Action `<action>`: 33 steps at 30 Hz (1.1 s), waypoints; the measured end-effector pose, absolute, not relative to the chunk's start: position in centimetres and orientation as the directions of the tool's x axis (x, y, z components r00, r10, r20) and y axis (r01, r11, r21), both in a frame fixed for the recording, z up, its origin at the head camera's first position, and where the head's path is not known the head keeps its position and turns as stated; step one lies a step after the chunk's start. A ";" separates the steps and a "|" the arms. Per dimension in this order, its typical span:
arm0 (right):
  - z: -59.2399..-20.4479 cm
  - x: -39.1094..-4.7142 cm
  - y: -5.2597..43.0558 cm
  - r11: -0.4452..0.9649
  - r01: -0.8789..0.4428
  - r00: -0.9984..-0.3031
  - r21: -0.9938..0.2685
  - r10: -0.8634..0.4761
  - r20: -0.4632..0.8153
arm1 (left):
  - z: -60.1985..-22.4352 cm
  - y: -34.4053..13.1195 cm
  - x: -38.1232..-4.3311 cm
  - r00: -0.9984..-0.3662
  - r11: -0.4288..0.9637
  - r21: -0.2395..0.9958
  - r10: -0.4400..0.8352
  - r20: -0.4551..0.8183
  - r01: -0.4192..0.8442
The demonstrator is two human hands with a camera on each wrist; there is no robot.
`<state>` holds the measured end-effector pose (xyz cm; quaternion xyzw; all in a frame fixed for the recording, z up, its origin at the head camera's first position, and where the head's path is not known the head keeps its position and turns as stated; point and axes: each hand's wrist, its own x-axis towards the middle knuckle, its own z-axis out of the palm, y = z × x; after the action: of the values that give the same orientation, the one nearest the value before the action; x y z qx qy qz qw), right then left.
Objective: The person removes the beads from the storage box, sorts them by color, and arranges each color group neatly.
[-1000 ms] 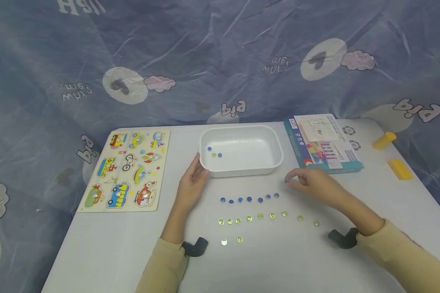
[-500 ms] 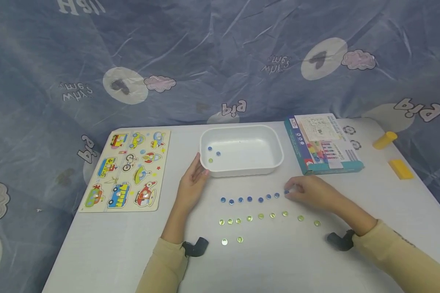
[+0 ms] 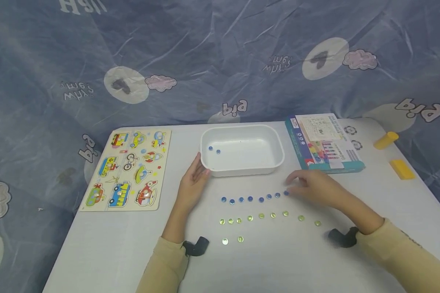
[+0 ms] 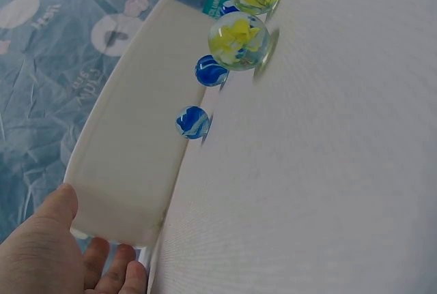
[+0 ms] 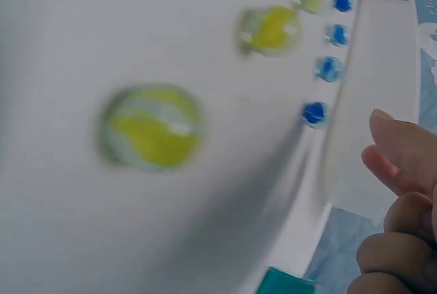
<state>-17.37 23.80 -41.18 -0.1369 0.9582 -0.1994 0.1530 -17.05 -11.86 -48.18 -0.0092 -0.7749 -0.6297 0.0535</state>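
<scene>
My left hand (image 3: 192,185) holds the near left corner of a white plastic tray (image 3: 242,171), thumb at the rim and fingers against its end. Two blue marbles (image 3: 218,151) lie inside at the left. In front of the tray runs a row of blue glass marbles (image 3: 261,200). My right hand (image 3: 317,187) hovers at this row's right end, thumb and forefinger apart, close by the last blue marble (image 5: 315,114). Nothing shows between those fingertips. Nearer to me lies a longer row of yellow-swirled marbles (image 3: 273,215), with two more yellow marbles (image 3: 240,239) below it.
A wooden vehicle puzzle board (image 3: 126,171) lies at the left. Behind my right hand is a flat toy box (image 3: 324,142). A yellow cylinder (image 3: 386,140) and a yellow block (image 3: 402,169) are at the far right. A patterned blue cloth (image 3: 205,61) hangs behind the table.
My right hand lowered a blue marble to the row's right end, let go and lifted slightly. The yellow marble in the tray rolled toward the near left corner, out of sight.
</scene>
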 end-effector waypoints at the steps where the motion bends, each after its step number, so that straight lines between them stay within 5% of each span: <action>1: -40.8 -17.6 23.7 0.880 -0.207 -0.918 -0.427 -0.326 -0.226 | -48.2 -11.8 -17.0 -0.994 0.207 0.975 -0.054 0.095 0.082; 9: -38.5 -20.2 21.2 0.820 -0.340 -0.918 -0.461 -0.395 -0.025 | -48.8 -12.1 -17.3 -0.991 0.209 0.971 -0.041 0.130 0.119; 15: -37.6 -22.8 17.5 0.789 -0.373 -0.906 -0.487 -0.422 0.010 | -48.8 -12.1 -17.3 -0.993 0.216 0.971 -0.040 0.115 0.104; 33: -40.5 -28.1 10.3 0.802 -0.359 -0.779 -0.478 -0.539 -0.319 | -48.8 -12.1 -17.3 -0.993 0.224 0.970 -0.044 0.106 0.094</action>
<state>-28.12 10.28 -40.54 -0.2437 0.9218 -0.1994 0.2260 -17.33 -12.10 -48.82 -0.0160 -0.7805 -0.6226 0.0554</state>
